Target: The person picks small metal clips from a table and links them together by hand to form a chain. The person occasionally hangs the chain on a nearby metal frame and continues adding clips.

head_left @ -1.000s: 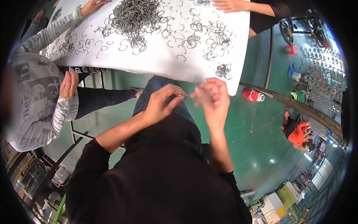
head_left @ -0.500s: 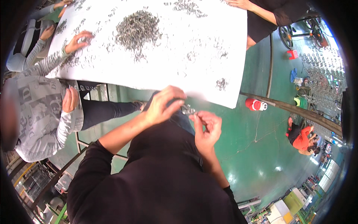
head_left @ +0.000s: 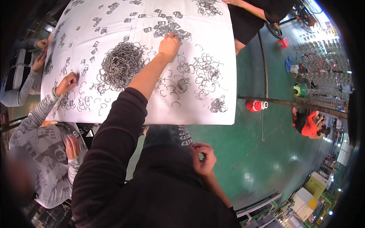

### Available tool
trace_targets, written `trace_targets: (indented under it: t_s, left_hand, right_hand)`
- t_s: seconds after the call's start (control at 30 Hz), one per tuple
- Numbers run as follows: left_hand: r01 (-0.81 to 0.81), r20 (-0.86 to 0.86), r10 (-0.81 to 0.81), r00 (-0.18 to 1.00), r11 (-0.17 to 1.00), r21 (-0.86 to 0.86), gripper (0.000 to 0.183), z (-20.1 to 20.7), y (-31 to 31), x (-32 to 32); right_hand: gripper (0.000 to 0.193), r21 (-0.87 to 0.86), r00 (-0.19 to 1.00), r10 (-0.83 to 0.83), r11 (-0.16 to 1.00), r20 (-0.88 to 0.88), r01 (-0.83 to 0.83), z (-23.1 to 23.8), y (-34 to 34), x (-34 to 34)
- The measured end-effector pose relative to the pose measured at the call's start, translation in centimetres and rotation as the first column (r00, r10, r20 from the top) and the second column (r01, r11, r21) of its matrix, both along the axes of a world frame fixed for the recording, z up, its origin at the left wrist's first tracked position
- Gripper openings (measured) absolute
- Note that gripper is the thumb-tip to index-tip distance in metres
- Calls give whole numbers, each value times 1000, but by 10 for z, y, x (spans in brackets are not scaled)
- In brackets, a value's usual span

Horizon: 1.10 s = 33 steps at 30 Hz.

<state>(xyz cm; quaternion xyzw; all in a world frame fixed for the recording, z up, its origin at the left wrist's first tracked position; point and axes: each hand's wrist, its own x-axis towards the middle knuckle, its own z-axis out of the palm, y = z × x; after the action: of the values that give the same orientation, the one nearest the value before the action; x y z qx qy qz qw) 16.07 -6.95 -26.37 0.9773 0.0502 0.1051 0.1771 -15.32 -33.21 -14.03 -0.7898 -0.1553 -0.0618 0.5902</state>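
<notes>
A: Where are the assembled clips (head_left: pixel 173 31)?

B: Upper centre of the frame, on the white counter (head_left: pixel 213 22). Left hand (head_left: pixel 169 45) rests on them, fingers curled; hold unclear. Press lightly, lift few.

A: Change?

B: Left hand previously met right hand (head_left: pixel 203 157), now pinched at the lap.

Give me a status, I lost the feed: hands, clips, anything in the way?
Left hand out on small clip cluster. Right hand at lap, fingers curled, contents unclear. Big clip pile beside the arm, clear.

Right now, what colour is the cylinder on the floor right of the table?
Red with a white end, the small cylinder lies on the green floor; head view.
</notes>
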Motion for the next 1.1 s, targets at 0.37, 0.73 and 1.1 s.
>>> trace_targets:
  t_s: [0.37,0.73,1.1]
  left_hand:
    - [-68,-87,15,996,762,-644,13,80,-46,-169]
    - [-134,-158,-44,986,342,-930,9,141,-105,-339]
    - [-37,-9,55,998,546,-837,14,135,-94,-357]
  right_hand:
    - [23,-39,999,-8,999,41,9,-8,6,-3]
    - [18,71,994,105,992,2,-105,-20,7,-8]
    - [18,-69,984,175,983,40,-172,-22,10,11]
